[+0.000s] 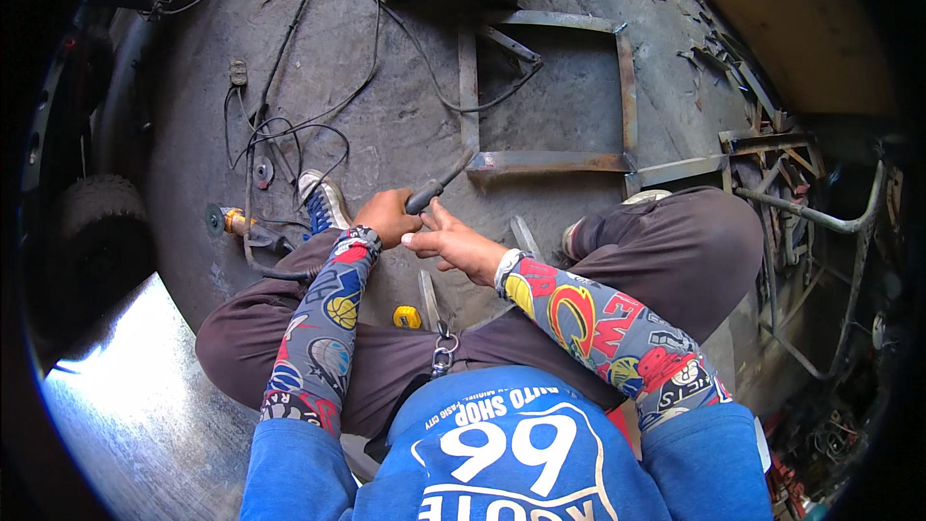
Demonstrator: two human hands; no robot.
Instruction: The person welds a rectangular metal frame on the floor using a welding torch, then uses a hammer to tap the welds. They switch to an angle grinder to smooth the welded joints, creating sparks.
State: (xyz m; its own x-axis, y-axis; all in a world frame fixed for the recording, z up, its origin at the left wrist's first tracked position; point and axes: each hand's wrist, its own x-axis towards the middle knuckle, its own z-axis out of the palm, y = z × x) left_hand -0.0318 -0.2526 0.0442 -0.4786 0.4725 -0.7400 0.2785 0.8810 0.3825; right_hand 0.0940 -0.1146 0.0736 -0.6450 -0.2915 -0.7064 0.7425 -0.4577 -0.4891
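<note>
Tool (422,199): one — left hand (388,217), grip holding it | right hand (465,249): grip wide | metal frame (550,162): one

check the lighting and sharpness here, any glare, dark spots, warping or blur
Head view: strong glare washes out the pale surface at lower left; the tyre at left sits partly in deep shadow; fisheye edges go black, and the brown panel looks bowed; the left hand and right hand look fairly sharp.
</note>
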